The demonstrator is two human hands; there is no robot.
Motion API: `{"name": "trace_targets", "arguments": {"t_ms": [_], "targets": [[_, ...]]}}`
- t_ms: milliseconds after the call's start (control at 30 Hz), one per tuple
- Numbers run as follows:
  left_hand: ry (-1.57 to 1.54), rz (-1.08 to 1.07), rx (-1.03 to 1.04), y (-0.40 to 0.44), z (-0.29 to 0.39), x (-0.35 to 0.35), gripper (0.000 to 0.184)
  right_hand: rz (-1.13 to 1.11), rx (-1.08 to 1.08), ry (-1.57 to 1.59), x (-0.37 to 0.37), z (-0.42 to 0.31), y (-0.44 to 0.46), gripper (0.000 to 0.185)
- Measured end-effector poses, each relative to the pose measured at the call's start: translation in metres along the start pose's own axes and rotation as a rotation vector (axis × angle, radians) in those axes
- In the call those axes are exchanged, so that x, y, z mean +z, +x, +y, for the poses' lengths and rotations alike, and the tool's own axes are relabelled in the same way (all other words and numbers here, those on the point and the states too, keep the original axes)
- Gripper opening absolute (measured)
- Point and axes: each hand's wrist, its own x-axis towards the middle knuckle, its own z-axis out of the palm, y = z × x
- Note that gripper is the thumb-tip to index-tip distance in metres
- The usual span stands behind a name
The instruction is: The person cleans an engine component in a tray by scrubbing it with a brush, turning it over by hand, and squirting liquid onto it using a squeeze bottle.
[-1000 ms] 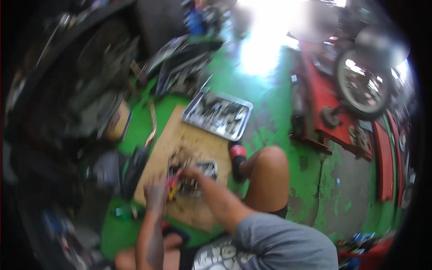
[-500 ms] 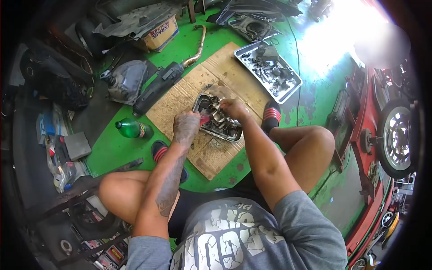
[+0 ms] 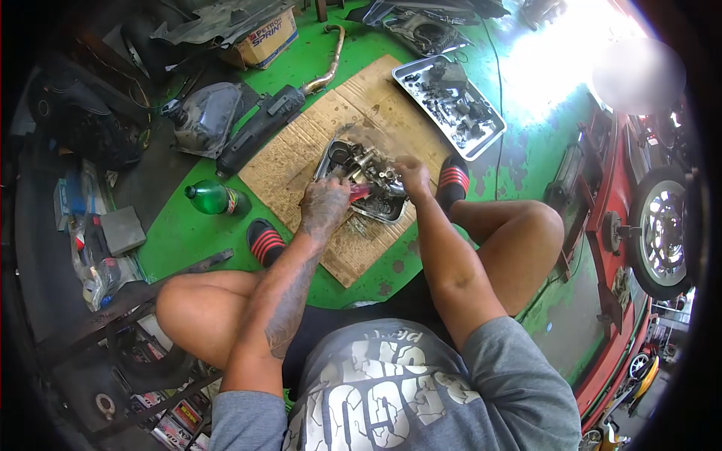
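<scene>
A metal pan (image 3: 389, 219) rests on a flat sheet of cardboard, with a shiny metal engine part (image 3: 366, 160) over it. My left hand (image 3: 326, 201) is at the pan's near left side, wrapped round a red-handled tool (image 3: 360, 192) that points toward the engine part; its tip is hidden. My right hand (image 3: 412, 177) is closed at the right side of the engine part and seems to grip its edge, though the fingertips are partly covered. Dark, oily residue shows in the pan.
Beyond the cardboard (image 3: 286, 161), a white-rimmed tray (image 3: 472, 155) holds several small parts. An exhaust muffler (image 3: 263, 128) and a green bottle (image 3: 210, 200) lie to the left. My sandalled feet flank the cardboard. A red frame (image 3: 613, 203) and a wheel (image 3: 663, 222) stand at right.
My right hand has moved to the right, from above the engine part to its side. The engine part is turned differently. My left hand keeps hold of the red-handled tool.
</scene>
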Motion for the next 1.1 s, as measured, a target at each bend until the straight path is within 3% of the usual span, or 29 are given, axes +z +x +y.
{"name": "trace_targets", "arguments": {"t_ms": [133,200,300,433,533,633,767,800,900,1100], "targets": [[-0.003,0.114,0.047,0.001,0.009,-0.002,0.04,0.195,-0.012,-0.081,-0.013,0.022,-0.009,0.028],[0.023,0.043,0.035,0.006,0.013,-0.004,0.041,0.262,0.064,-0.144,-0.018,0.025,-0.017,0.033],[0.049,0.025,0.019,0.011,0.017,-0.006,0.042,0.289,0.016,-0.444,-0.015,0.083,0.007,0.039],[0.07,0.048,-0.052,0.011,0.016,-0.014,0.041,0.087,-0.069,-0.46,-0.023,0.065,-0.008,0.051],[-0.016,0.007,-0.054,0.014,0.01,-0.026,0.041,-0.005,0.054,-0.348,-0.02,0.046,-0.01,0.056],[-0.004,-0.016,-0.059,0.019,0.007,-0.027,0.04,-0.039,-0.098,-0.302,-0.009,0.035,-0.018,0.056],[-0.033,-0.061,-0.039,0.024,0.006,-0.033,0.039,-0.146,-0.144,-0.281,0.004,0.039,-0.016,0.051],[-0.035,-0.07,-0.016,0.024,0.005,-0.035,0.038,-0.176,-0.155,-0.28,0.007,0.044,-0.012,0.057],[-0.02,-0.097,0.023,0.026,0.005,-0.043,0.037,-0.215,-0.054,-0.24,0.003,0.018,-0.03,0.061],[-0.006,-0.065,0.053,0.028,0.006,-0.037,0.037,-0.188,-0.168,-0.293,0.006,0.046,-0.017,0.065]]}}
